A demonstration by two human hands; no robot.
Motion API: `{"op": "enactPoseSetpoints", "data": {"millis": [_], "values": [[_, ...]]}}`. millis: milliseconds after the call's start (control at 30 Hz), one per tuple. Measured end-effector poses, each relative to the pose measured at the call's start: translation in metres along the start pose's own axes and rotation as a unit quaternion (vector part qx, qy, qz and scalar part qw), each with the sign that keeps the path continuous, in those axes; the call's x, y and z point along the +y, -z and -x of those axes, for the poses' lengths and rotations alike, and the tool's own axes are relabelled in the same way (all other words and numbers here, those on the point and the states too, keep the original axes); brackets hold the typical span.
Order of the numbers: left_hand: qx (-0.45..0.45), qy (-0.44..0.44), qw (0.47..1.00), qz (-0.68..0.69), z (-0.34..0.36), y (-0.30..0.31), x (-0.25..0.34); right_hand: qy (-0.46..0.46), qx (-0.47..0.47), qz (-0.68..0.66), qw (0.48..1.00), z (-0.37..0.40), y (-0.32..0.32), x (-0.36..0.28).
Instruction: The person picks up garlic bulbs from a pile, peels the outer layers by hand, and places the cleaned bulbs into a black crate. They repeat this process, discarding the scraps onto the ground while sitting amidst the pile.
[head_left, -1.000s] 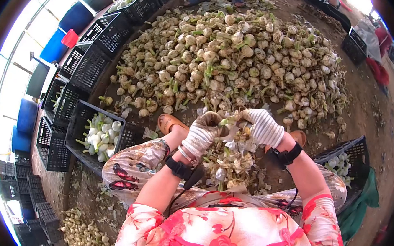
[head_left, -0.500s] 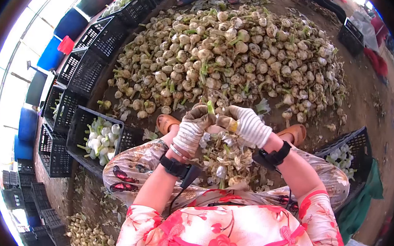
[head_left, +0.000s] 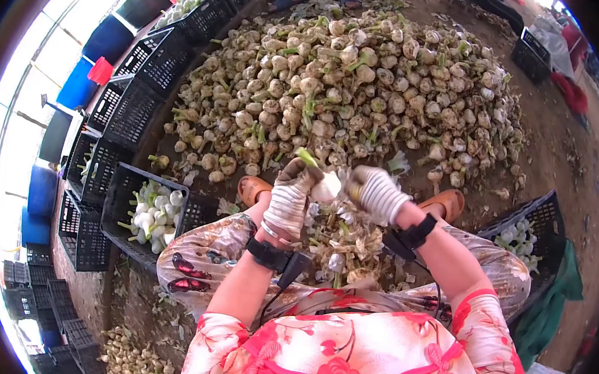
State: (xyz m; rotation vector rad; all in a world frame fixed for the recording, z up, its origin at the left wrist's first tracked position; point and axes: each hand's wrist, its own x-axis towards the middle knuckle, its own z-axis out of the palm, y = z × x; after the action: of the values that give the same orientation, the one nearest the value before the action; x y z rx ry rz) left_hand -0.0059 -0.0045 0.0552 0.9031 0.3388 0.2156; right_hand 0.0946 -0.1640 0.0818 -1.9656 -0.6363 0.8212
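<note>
In a striped, soiled glove, my left hand (head_left: 290,199) is closed around a garlic bulb (head_left: 326,187). The bulb's white, peeled side faces right, and its green stem points up to the left. My right hand (head_left: 377,194), gloved the same way, is just right of the bulb with its fingers curled; motion blur hides what they hold, if anything. Below both hands, between my legs, lies a heap of loose garlic skins (head_left: 351,250). Beyond them rises a large pile of unpeeled, dirty garlic bulbs (head_left: 362,87).
A black crate (head_left: 110,226) with white bulbs stands at my left, another crate (head_left: 554,219) at my right. More black crates (head_left: 132,113) line the left side. A green cloth (head_left: 548,302) hangs by the right crate. Someone's feet (head_left: 284,2) show beyond the pile.
My hands have moved apart, the left one slightly left. The bulb's white side now shows between them, and its stem has tilted to the left.
</note>
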Motion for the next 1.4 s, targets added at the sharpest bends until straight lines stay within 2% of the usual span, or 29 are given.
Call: {"op": "enactPoseSetpoints", "data": {"millis": [33,67,100,133,167,200,233,267,333,400,467,500,567,600,667,700,767,867,900,933,1000,1033,1067,1100,1133,1200,1233,1333,1400], "values": [[0.005,-0.014,0.999,0.047,-0.002,-0.009,0.006,0.133,-0.029,0.263,0.955,-0.006,-0.009,0.029],[0.033,0.015,0.995,0.097,-0.006,-0.007,0.007,0.136,-0.145,0.325,0.925,0.0,-0.018,0.038],[0.061,0.043,0.986,0.149,-0.011,-0.003,0.008,0.069,-0.188,0.167,0.965,0.001,-0.036,0.067],[0.091,0.072,0.973,0.2,-0.013,-0.003,0.011,-0.002,-0.228,0.003,0.974,0.005,-0.045,0.066],[0.092,0.11,0.961,0.236,-0.013,-0.003,0.014,0.086,-0.21,0.031,0.974,0.009,-0.037,0.069],[0.075,0.114,0.96,0.246,-0.014,0.003,0.01,0.172,-0.19,0.058,0.965,0.025,-0.016,0.031],[0.09,0.118,0.96,0.237,-0.016,0.006,0.005,0.033,-0.24,0.082,0.967,0.028,0.001,-0.001],[0.102,0.122,0.961,0.226,-0.018,0.006,0.002,0.039,-0.178,0.144,0.973,0.029,0.007,-0.012],[0.139,0.131,0.96,0.206,-0.015,-0.007,0.004,0.012,-0.093,0.041,0.995,0.023,0.015,-0.013],[0.153,0.131,0.966,0.163,-0.016,-0.01,-0.006,0.186,0.028,-0.022,0.982,0.014,0.01,-0.003],[0.142,0.117,0.979,0.093,-0.024,-0.001,-0.022,0.176,0.018,0.002,0.984,0.014,0.01,-0.007],[0.209,0.177,0.954,0.121,-0.015,-0.027,-0.001,0.114,0.018,-0.015,0.993,0.016,0.01,-0.014],[0.229,0.098,0.961,0.117,-0.027,-0.011,-0.023,-0.01,0.016,-0.05,0.999,0.021,0.011,-0.027],[0.237,0.059,0.963,0.116,-0.029,-0.014,-0.023,0.036,0.03,-0.116,0.992,0.018,0.007,-0.024],[0.232,0.074,0.97,0.022,-0.024,-0.013,-0.023,0.123,0.059,-0.246,0.96,0.012,-0.002,-0.009],[0.218,0.087,0.972,-0.002,-0.016,-0.023,-0.014,0.117,0.055,-0.229,0.965,0.01,0.0,-0.007],[0.19,0.09,0.977,-0.015,-0.01,-0.034,-0.005,0.09,0.038,-0.304,0.948,0.01,0.001,-0.001],[0.148,0.022,0.986,-0.069,-0.005,-0.034,-0.001,0.017,-0.017,-0.39,0.92,0.015,0.008,-0.004],[0.137,-0.051,0.986,-0.083,0.002,-0.055,0.01,0.002,-0.035,-0.418,0.908,0.014,0.009,-0.004],[0.122,-0.042,0.987,-0.093,0.002,-0.051,0.01,-0.015,-0.054,-0.445,0.894,0.015,0.01,-0.006],[0.092,-0.025,0.989,-0.11,0.001,-0.035,0.008,-0.027,-0.047,-0.416,0.908,0.017,0.011,-0.011],[0.092,0.015,0.992,-0.083,-0.001,-0.03,0.006,-0.032,-0.045,-0.395,0.917,0.018,0.012,-0.012],[0.107,0.004,0.99,-0.089,-0.002,-0.027,0.004,-0.038,-0.043,-0.374,0.926,0.019,0.012,-0.014],[0.121,-0.006,0.988,-0.095,-0.001,-0.034,0.006,-0.029,0.02,-0.311,0.95,0.022,0.008,-0.024],[0.136,-0.015,0.986,-0.1,0.0,-0.037,0.007,0.031,0.06,-0.187,0.98,0.023,0.006,-0.026],[0.094,-0.042,0.986,-0.135,0.007,-0.031,0.002,0.147,0.136,0.068,0.977,0.023,0.004,-0.027],[0.092,-0.057,0.982,-0.158,0.011,-0.038,0.004,0.14,0.142,0.098,0.975,0.021,0.002,-0.022],[0.106,-0.101,0.959,-0.243,0.007,-0.03,-0.003,0.071,0.037,0.007,0.997,0.023,0.012,-0.031],[0.101,-0.11,0.953,-0.262,0.004,-0.026,-0.002,0.038,0.003,-0.135,0.99,0.023,0.014,-0.023]]}}
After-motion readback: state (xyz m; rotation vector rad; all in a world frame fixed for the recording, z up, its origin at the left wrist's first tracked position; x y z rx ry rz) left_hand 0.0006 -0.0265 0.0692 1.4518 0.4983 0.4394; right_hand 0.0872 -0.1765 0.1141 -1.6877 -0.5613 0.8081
